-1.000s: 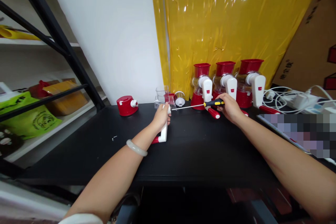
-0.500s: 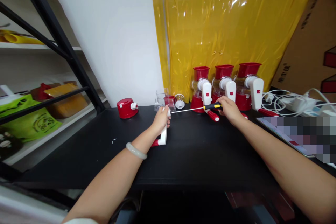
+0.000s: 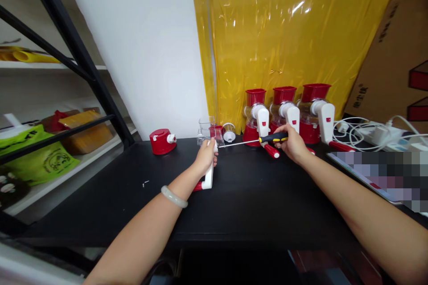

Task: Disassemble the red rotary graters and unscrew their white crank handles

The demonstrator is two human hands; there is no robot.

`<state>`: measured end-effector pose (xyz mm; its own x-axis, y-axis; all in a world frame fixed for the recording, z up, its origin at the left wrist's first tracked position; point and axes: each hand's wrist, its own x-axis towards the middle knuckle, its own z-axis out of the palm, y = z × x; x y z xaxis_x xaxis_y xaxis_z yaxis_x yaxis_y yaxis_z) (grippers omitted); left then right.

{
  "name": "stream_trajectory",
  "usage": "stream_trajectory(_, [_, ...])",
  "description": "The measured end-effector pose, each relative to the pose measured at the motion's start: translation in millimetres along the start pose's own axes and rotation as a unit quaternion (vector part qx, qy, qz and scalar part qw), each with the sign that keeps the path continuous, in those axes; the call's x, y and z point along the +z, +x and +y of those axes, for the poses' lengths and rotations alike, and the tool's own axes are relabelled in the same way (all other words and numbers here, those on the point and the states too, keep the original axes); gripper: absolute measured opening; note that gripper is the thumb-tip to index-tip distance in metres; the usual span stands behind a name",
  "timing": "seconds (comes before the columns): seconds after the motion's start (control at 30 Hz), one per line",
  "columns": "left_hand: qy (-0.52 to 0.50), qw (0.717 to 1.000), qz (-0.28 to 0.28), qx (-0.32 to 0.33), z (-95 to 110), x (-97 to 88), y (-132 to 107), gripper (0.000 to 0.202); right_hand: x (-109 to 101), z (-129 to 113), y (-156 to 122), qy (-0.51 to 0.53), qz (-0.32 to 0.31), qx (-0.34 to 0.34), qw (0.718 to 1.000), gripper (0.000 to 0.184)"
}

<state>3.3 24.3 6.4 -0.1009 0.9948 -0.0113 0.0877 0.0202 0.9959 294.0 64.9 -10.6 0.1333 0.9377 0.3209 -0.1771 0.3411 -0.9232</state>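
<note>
My left hand (image 3: 206,157) is closed around a white crank handle (image 3: 208,178) with a red grip that points left, low over the black table. In my right hand (image 3: 291,144) is a screwdriver (image 3: 274,137) with a black and yellow handle. Its long shaft runs left, and the tip meets the white end of the crank handle beside my left fingers; the exact contact is too small to make out. Behind my left hand stands a clear plastic housing (image 3: 202,129), partly hidden. Near it lie a metal grater drum (image 3: 229,132) and a red part (image 3: 216,131).
Several red and white rotary graters, among them one grater (image 3: 256,116), stand at the back right. A red base (image 3: 162,141) sits at back left. Small screws (image 3: 145,183) lie on the black table (image 3: 240,205). White cables (image 3: 361,133) and a tablet (image 3: 364,176) are at right.
The screwdriver's handle has turned a little in my right hand, with its shaft still at the crank handle. My left hand keeps its hold. The whole view has shifted slightly.
</note>
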Motion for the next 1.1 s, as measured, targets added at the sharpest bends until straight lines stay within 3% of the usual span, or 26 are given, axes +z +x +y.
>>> stream_trajectory(0.07, [0.001, 1.000, 0.000, 0.003, -0.3, -0.2, -0.5, 0.032, -3.0, 3.8, 1.1, -0.014, 0.014, 0.012, 1.000, 0.049])
stream_trajectory(0.13, [-0.001, 1.000, -0.002, 0.005, -0.5, -0.3, -1.4, 0.032, -4.5, 5.6, 1.3, -0.028, 0.020, 0.008, 0.999, 0.049])
stream_trajectory(0.33, [-0.005, 1.000, -0.003, -0.003, 0.4, 0.7, -2.4, 0.029, 3.9, -4.3, -3.7, 0.015, 0.033, 0.021, 0.999, 0.013])
stream_trajectory(0.53, [-0.004, 1.000, -0.005, -0.005, 1.6, 1.0, -2.9, 0.030, 10.7, -13.9, -8.3, 0.086, 0.042, 0.042, 0.995, 0.008])
stream_trajectory(0.67, [-0.010, 1.000, -0.008, -0.002, 1.8, 1.1, -3.3, 0.032, 8.5, -11.6, -6.8, 0.084, 0.025, 0.037, 0.995, 0.011])
stream_trajectory(0.9, [-0.019, 1.000, -0.003, -0.001, 2.2, 0.7, -1.2, 0.030, 1.1, -3.3, -3.1, 0.026, 0.013, 0.022, 0.999, 0.052])
stream_trajectory(1.0, [-0.019, 1.000, -0.005, 0.001, 1.6, 0.7, -1.7, 0.030, -1.3, -3.0, -3.0, -0.017, 0.016, -0.003, 1.000, 0.048])
stream_trajectory(1.1, [-0.019, 1.000, -0.008, -0.003, 1.4, 1.0, -2.7, 0.030, 1.3, -6.9, -5.0, -0.043, 0.029, 0.004, 0.999, 0.028])
